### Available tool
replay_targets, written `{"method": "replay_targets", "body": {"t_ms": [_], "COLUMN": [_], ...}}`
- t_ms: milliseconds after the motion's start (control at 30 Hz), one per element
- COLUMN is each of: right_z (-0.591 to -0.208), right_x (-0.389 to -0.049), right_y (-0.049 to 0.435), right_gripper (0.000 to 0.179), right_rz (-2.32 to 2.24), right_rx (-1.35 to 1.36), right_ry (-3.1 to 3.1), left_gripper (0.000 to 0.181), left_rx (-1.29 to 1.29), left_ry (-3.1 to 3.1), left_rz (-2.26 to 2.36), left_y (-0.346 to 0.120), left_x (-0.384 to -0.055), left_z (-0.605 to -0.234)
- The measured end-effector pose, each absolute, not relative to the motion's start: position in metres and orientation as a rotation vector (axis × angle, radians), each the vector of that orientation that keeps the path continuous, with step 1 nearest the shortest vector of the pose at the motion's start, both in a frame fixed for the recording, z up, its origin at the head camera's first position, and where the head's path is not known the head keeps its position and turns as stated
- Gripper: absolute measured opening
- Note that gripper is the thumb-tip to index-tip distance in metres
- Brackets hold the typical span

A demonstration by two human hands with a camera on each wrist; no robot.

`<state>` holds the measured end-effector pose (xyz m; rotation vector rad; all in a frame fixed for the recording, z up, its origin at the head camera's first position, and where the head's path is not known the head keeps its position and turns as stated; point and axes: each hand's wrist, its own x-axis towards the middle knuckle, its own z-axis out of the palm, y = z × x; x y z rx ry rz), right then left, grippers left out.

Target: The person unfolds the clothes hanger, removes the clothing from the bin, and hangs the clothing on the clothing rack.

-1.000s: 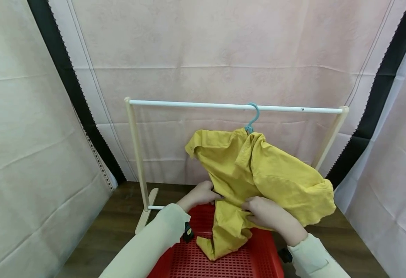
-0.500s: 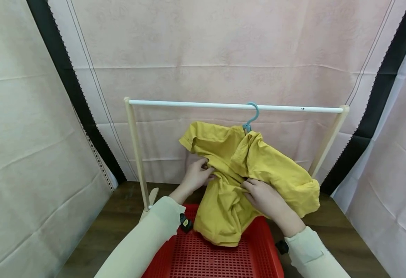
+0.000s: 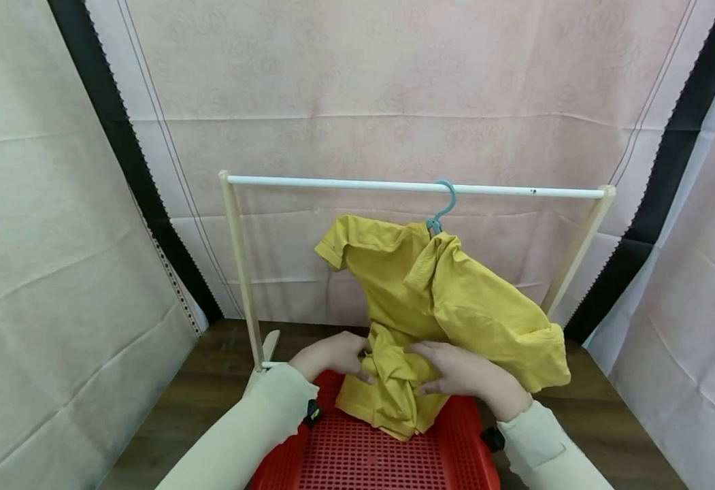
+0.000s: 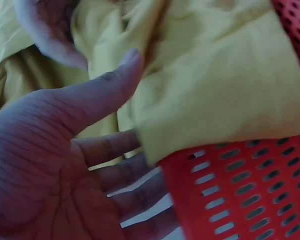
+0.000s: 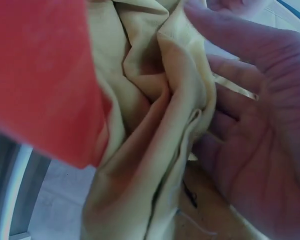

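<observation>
A yellow short-sleeved shirt hangs askew from a light blue hanger, hooked over the rack's white rod. Its lower part is bunched and droops into a red perforated basket. At the bunched part's left side is my left hand; in the left wrist view its thumb and fingers are spread beside the cloth. My right hand is on the other side, fingers extended against the folds. Neither hand grips the fabric. Most of the hanger is hidden inside the shirt.
The rack has pale upright posts at left and right. Beneath the basket is a dark wooden tabletop. Light fabric walls with black edge strips enclose the back and sides.
Both hands first rose with the lower cloth, gathering it, then the left came down to the basket's level and the right lowered slightly. Both hands have loosened from the fabric. The hanger stays on the rod.
</observation>
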<state>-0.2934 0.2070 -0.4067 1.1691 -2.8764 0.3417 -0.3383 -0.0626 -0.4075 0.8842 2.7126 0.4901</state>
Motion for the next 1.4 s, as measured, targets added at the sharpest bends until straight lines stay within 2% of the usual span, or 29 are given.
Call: {"method": "replay_targets", "body": {"t_ms": [133,267,333,500,733,867,933,1033,1200,1300,1333,1400], "right_z": [-0.408,-0.407,-0.406,-0.402,-0.393,-0.394,-0.395,-0.396,-0.399,-0.401,-0.403,-0.405], "right_x": [-0.297,-0.302,-0.305,-0.309,-0.314,-0.316,-0.314,-0.309,-0.303,-0.301,-0.303,-0.306], "right_y": [0.204,0.201,0.201,0.204,0.201,0.198,0.199,0.2,0.194,0.187,0.186,0.185], "right_gripper": [0.069,0.03,0.022,0.03,0.018,0.015,0.026,0.052,0.06,0.067,0.064,0.042], "right_rz": [0.24,0.08,0.046,0.107,0.085,0.008,-0.013,-0.004,0.024,0.027,-0.001,-0.037], "right_rx": [1.199,1.282,1.309,1.296,1.008,0.923,0.961,1.072,1.247,1.229,1.241,1.257], "right_ry": [-2.912,-2.725,-2.615,-2.504,-2.353,-2.361,-2.453,-2.599,-2.682,-2.863,-2.873,-2.859], "left_gripper": [0.055,0.039,0.03,0.017,0.014,0.026,0.04,0.054,0.052,0.054,0.053,0.047], "left_rx": [0.912,0.947,0.958,0.945,0.829,0.763,0.723,0.759,0.942,0.978,0.985,1.012], "left_ry": [2.759,2.836,2.863,2.949,3.39,3.483,3.435,3.283,2.872,2.76,2.753,2.754], "left_rz": [0.374,0.396,0.456,0.593,0.727,0.896,0.822,0.593,0.501,0.441,0.407,0.363], "left_y": [-0.058,-0.057,-0.057,-0.059,-0.064,-0.07,-0.073,-0.077,-0.075,-0.069,-0.067,-0.063], "left_x": [-0.338,-0.343,-0.344,-0.346,-0.352,-0.358,-0.359,-0.355,-0.348,-0.344,-0.343,-0.34], "left_z": [-0.417,-0.422,-0.421,-0.411,-0.387,-0.382,-0.384,-0.39,-0.403,-0.412,-0.415,-0.42]}}
